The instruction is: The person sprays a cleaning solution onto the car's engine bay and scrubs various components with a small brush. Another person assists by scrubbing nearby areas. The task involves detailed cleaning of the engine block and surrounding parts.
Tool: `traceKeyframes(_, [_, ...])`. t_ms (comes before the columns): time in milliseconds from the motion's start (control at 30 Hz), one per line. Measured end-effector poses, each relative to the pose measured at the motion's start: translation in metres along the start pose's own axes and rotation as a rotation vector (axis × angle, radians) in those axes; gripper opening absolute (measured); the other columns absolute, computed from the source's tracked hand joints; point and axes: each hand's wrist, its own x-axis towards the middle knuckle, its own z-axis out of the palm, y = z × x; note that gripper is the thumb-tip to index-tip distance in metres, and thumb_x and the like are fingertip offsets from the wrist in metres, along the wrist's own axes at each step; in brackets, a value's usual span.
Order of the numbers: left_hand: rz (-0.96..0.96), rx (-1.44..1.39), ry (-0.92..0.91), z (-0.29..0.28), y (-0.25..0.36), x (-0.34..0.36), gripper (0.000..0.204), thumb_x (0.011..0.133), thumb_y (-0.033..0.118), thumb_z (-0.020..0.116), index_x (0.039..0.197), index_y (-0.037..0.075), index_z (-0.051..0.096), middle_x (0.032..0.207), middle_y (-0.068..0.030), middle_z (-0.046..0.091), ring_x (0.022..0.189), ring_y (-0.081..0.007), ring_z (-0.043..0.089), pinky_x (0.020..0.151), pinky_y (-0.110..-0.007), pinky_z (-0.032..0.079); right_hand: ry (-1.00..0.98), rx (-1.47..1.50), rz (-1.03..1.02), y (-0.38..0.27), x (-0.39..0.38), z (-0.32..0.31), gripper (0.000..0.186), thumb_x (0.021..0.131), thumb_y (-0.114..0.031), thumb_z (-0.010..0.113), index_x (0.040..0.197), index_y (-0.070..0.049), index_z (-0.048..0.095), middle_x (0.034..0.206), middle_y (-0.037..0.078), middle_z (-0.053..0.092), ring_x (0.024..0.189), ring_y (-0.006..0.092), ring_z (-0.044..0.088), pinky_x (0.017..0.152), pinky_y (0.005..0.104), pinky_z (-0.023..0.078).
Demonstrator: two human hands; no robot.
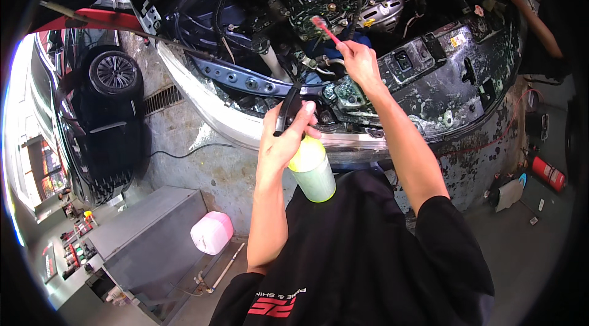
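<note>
My left hand (281, 136) grips a spray bottle (315, 174) by its black trigger head. The bottle has a yellow upper part and a pale body, and it hangs just in front of my shirt. Between the thumb and fingers of my right hand (361, 63) is a small brush (327, 30) with a red handle. Its head is over the engine (383, 14) in the open car bay; I cannot tell whether the bristles touch it. White foam spots the dark front panel (423, 65), which lies to the right of my right hand.
Another person's arm (531, 16) reaches in at the far right. The car's front bumper (215, 114) curves across before me. Left stand a dark car (101, 117), a grey cabinet (153, 234) and a pink jug (212, 233). A red fire extinguisher (546, 172) lies at right.
</note>
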Motion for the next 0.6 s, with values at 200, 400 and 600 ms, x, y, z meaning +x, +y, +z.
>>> traceKeyframes(200, [0.039,0.009,-0.039,-0.007,-0.003,-0.014,0.026,0.092,0.023,0.065,0.099,-0.001,0.060,0.084,-0.0103,0.065,0.063,-0.0170,0.065,0.059,-0.029,0.051,-0.506,-0.714,-0.321,-0.073,0.073,-0.015,0.037,0.088,-0.041,0.058,0.101,-0.009,0.072,0.106,0.022,0.066,0.101,0.0392,0.064,0.090,0.0468,0.051])
traceKeyframes(400, [-0.034,-0.033,0.103,-0.030,-0.010,-0.028,0.029,0.090,0.024,0.068,0.102,-0.001,0.059,0.082,-0.0096,0.064,0.060,-0.0165,0.063,0.059,-0.029,0.050,-0.384,-0.830,-0.390,-0.083,0.102,-0.008,0.028,0.089,-0.029,0.059,0.093,-0.004,0.072,0.093,0.024,0.067,0.090,0.0400,0.065,0.082,0.0461,0.051])
traceKeyframes(600, [-0.016,-0.064,0.260,-0.056,-0.016,-0.028,0.032,0.089,0.026,0.070,0.098,-0.002,0.061,0.080,-0.0095,0.064,0.061,-0.0172,0.064,0.060,-0.029,0.050,-0.495,-0.434,-0.522,-0.095,0.032,0.053,0.025,0.090,-0.022,0.053,0.101,-0.007,0.070,0.098,0.022,0.066,0.094,0.0409,0.063,0.087,0.0474,0.049])
